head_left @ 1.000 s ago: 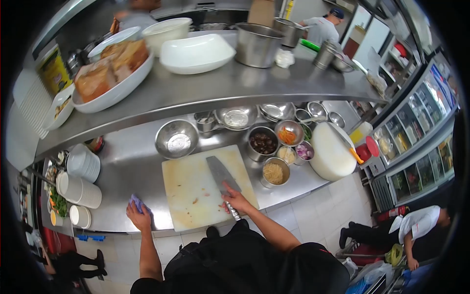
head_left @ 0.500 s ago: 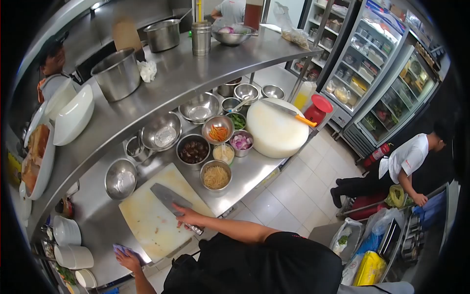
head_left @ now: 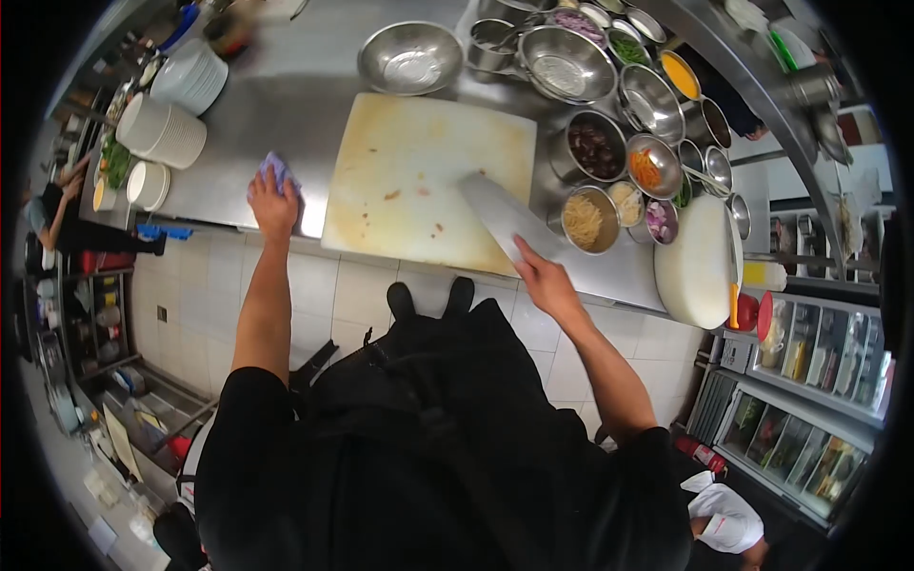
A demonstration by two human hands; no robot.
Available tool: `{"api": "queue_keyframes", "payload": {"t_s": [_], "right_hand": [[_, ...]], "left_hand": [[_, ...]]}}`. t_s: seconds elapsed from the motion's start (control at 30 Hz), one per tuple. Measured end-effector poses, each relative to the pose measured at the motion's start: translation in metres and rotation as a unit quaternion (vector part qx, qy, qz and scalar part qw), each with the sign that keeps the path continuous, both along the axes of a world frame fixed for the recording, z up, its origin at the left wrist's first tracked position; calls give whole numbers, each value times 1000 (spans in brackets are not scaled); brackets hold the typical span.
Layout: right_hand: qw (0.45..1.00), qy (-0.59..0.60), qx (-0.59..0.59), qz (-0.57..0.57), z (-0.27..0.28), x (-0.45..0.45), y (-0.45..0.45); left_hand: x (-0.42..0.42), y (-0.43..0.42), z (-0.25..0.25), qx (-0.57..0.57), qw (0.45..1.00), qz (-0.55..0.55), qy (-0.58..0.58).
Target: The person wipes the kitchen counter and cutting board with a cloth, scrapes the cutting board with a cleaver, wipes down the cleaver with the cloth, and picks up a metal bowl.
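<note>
My right hand (head_left: pixel 545 278) grips the handle of a wide-bladed cleaver (head_left: pixel 493 214). Its blade reaches over the right part of the white cutting board (head_left: pixel 438 133), its tip pointing away from me. Small brown food scraps (head_left: pixel 392 195) are scattered across the board. To the left of the board, my left hand (head_left: pixel 274 205) presses a bunched purple cloth (head_left: pixel 278 167) onto the steel counter (head_left: pixel 248 114), near its front edge. Right of the cleaver stand a steel bowl of pale shreds (head_left: pixel 584 221) and a pot of dark pieces (head_left: pixel 595 145).
Steel bowls, one with orange strips (head_left: pixel 647 169) and one with chopped purple onion (head_left: pixel 659 219), crowd the right side. Beyond them is a thick round chopping block (head_left: pixel 687 262) with an orange-handled knife (head_left: pixel 734 303). White plates (head_left: pixel 190 76) are stacked at left. Other people stand farther off.
My view has swung left and down, so the board is now centred and the fridges lie far right. The cleaver is nearer the board's right edge. My left hand stays on the cloth.
</note>
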State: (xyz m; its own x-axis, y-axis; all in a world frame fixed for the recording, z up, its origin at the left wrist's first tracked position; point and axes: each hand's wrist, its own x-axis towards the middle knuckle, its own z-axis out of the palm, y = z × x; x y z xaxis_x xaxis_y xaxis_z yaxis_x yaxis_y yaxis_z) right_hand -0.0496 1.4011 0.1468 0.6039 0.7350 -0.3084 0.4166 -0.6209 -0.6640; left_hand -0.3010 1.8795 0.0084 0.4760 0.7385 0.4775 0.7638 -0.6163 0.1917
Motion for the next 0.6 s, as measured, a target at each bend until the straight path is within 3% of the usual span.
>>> {"api": "queue_keyframes", "payload": {"t_s": [0.2,0.33,0.47,0.57,0.6], "right_hand": [[991,-8,-131,31,56,-30,-69],[985,-20,-161,65,59,-31,-72],[967,-34,-217,132,51,-19,-3],[976,-50,-118,175,9,15,66],[973,-2,-179,148,29,16,104]], "left_hand": [[-1,0,0,-14,1000,19,-10],[0,0,-1,-22,999,29,-13],[1,-2,-2,-20,999,41,-15],[2,-3,0,-25,998,48,-12],[1,-4,1,-20,999,44,-10]]}}
